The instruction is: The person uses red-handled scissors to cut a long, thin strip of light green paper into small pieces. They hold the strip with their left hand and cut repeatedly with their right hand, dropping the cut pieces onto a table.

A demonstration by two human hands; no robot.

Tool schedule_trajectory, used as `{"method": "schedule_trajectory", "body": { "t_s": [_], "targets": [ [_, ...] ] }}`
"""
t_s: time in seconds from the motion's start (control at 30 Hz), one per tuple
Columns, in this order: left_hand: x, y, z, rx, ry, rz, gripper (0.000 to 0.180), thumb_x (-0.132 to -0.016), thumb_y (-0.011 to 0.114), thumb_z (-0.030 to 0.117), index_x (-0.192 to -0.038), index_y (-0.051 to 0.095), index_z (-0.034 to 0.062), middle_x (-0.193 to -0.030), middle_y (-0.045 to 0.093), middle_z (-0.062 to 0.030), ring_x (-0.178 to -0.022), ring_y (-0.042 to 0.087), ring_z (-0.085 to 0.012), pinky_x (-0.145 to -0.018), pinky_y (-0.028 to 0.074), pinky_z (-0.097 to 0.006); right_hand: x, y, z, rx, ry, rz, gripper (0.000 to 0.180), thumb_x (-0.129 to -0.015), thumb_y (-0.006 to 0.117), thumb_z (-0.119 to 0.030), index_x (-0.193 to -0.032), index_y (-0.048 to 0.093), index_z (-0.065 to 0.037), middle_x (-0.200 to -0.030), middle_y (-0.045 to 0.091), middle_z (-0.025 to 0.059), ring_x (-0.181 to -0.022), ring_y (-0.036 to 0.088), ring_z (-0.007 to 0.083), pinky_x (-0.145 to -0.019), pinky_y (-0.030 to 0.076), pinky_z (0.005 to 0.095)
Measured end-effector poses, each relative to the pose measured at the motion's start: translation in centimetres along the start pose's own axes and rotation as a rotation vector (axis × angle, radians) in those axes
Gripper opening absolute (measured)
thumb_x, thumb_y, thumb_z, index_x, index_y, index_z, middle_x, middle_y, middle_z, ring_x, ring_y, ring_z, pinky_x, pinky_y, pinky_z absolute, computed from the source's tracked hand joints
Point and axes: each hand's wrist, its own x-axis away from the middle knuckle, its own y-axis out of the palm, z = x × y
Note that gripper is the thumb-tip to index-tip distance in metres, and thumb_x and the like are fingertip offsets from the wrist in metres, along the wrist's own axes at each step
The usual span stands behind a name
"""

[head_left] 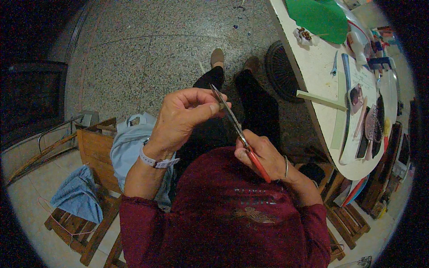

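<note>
My right hand is closed round the red handles of a pair of scissors. Their metal blades point away from me and to the left, reaching across the fingertips of my left hand. That hand is held in a pinch with thumb and forefinger together. Whatever lies between those fingers is too small and hidden to name. Just beyond the left hand shows a thin pale sliver; whether it is joined to what I pinch, I cannot tell. Both hands are in the air above my lap.
A white table stands at my right, bearing a green sheet, pale strips, a tray with a dark hairbrush-like item, and a white bottle. Wooden stools and a light blue bag are at my left.
</note>
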Motion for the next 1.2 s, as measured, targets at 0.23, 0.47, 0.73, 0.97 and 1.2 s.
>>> {"method": "schedule_trajectory", "body": {
  "t_s": [0.23,0.47,0.73,0.97,1.2],
  "targets": [
    [0.0,0.0,0.1,0.043,0.007,0.008,0.007,-0.083,0.064,0.004,-0.084,0.064,-0.0028,-0.099,0.065,-0.0137,-0.090,0.063,-0.0184,-0.084,0.050,-0.031,-0.2,0.0,-0.2,0.009,0.008,-0.001,0.032,-0.086,0.063,-0.027,-0.084,0.045,-0.001,-0.063,0.055,0.0175,-0.060,0.060,0.0359,-0.054,0.045,0.0424],
    [-0.2,-0.5,-0.5,0.023,0.029,0.001,0.008,-0.082,0.065,0.005,-0.085,0.064,-0.0027,-0.098,0.065,-0.0124,-0.086,0.064,-0.0182,-0.082,0.051,-0.030,-0.1,0.1,0.2,0.002,-0.016,0.005,0.026,-0.088,0.060,-0.024,-0.083,0.045,-0.003,-0.063,0.055,0.0128,-0.055,0.057,0.0263,-0.052,0.044,0.0391],
    [-1.0,0.0,0.0,0.075,-0.009,-0.004,0.015,-0.084,0.064,0.005,-0.095,0.063,-0.0057,-0.096,0.064,-0.0126,-0.085,0.065,-0.0196,-0.082,0.053,-0.032,1.0,-1.1,1.5,-0.520,0.184,-0.129,0.019,-0.094,0.051,-0.023,-0.079,0.050,-0.010,-0.063,0.044,-0.0058,-0.055,0.041,0.0060,-0.049,0.036,0.0251],
    [-2.2,-0.1,1.8,0.023,0.031,0.156,0.018,-0.087,0.061,0.005,-0.100,0.061,-0.0072,-0.095,0.065,-0.0143,-0.086,0.065,-0.0211,-0.082,0.053,-0.032,2.5,-3.3,1.8,0.004,-0.015,0.049,0.025,-0.087,0.064,-0.026,-0.080,0.050,-0.006,-0.065,0.059,0.0070,-0.056,0.057,0.0180,-0.053,0.045,0.0321],
    [-6.8,2.4,6.5,-0.031,0.179,0.174,0.019,-0.087,0.061,0.008,-0.101,0.061,-0.0049,-0.090,0.064,-0.0105,-0.082,0.063,-0.0181,-0.080,0.053,-0.032,6.2,-7.2,-1.1,0.106,-0.078,0.101,0.035,-0.073,0.069,-0.020,-0.096,0.048,-0.006,-0.077,0.062,0.0150,-0.070,0.065,0.0359,-0.060,0.050,0.0404]
  ]
}}
